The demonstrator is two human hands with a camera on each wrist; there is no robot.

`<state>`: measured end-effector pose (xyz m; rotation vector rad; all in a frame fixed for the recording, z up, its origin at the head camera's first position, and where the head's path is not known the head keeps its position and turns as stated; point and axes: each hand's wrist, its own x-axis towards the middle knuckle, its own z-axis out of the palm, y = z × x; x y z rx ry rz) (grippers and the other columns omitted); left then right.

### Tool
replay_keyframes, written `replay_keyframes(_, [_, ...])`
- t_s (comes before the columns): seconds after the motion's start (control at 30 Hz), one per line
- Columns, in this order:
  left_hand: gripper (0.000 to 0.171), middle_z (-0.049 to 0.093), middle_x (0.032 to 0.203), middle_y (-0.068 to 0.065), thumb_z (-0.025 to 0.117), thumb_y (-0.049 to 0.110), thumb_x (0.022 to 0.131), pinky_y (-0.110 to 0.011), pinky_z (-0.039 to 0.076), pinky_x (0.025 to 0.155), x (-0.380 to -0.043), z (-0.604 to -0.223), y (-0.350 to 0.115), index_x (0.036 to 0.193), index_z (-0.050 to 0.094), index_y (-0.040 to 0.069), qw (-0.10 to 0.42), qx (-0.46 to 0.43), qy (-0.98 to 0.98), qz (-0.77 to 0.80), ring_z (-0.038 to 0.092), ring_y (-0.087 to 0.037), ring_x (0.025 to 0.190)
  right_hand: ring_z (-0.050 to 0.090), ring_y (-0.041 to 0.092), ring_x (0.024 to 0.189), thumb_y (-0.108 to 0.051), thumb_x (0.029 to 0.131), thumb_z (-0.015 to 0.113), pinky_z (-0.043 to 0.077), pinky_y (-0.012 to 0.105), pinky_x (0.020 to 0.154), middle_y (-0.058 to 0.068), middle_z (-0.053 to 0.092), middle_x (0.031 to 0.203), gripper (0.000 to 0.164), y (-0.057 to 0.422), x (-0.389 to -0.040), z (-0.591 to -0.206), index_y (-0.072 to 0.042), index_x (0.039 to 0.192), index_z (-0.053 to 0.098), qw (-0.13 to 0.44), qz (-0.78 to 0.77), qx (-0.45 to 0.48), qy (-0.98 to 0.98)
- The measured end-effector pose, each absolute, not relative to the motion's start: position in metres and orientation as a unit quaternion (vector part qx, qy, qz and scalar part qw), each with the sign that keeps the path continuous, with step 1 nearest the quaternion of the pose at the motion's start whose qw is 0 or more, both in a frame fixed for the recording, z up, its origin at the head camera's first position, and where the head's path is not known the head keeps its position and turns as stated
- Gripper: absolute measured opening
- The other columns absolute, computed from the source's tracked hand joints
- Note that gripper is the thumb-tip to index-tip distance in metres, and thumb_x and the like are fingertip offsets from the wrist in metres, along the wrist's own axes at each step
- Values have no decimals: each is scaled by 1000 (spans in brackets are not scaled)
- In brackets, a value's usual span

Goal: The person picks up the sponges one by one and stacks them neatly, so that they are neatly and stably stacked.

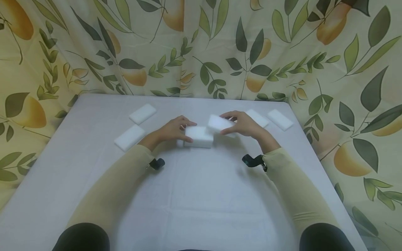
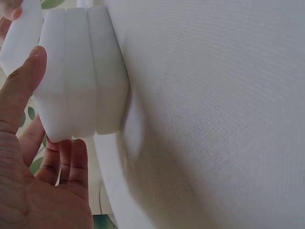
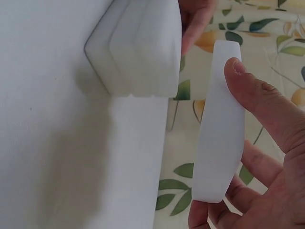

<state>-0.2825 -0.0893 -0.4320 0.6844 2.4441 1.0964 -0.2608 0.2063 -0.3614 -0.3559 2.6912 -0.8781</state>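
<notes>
Three white sponge blocks form a stack (image 1: 199,138) at the middle of the table, their layers lying flush in the left wrist view. My left hand (image 1: 171,129) grips the stack's left end, the thumb on the near side and the fingers around the far side. Slightly above and right of the stack, my right hand (image 1: 244,124) pinches another white sponge block (image 3: 219,124) between thumb and fingers. A gap separates this block from the stack in the right wrist view. It is tilted in the head view.
Two loose sponge blocks lie on the left, a farther one (image 1: 142,113) and a nearer one (image 1: 129,138). Two more lie at the right, one (image 1: 257,118) behind my right hand and one (image 1: 280,120) beyond it. A white cloth covers the table (image 1: 213,195); a patterned curtain (image 1: 213,52) hangs behind.
</notes>
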Motion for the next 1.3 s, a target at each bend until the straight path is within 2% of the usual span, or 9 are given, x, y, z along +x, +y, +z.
replay_keyframes(0.5, [71,48,132,-5,85,35,76,-40,46,102,-281,-432,-90,139,57,20,178,245,868,393,51,-25,119,52,30,114,-27,73,88,45,43,92,14,60,127,70,190,-261,-364,-9,134,60,139,-312,-157,927])
replay_keyframes(0.77, [72,47,133,-5,86,35,75,-41,46,102,-281,-436,-90,139,57,22,181,228,869,400,52,-27,120,50,31,117,-28,72,88,47,46,95,14,57,131,70,180,-262,-370,-13,134,61,143,-316,-156,925])
replay_keyframes(1.3, [80,46,134,-8,85,32,76,-42,46,105,-279,-440,-90,144,50,11,181,222,864,414,51,-30,124,52,28,113,-27,71,89,49,43,91,10,60,128,69,164,-261,-373,-13,133,61,149,-316,-169,922])
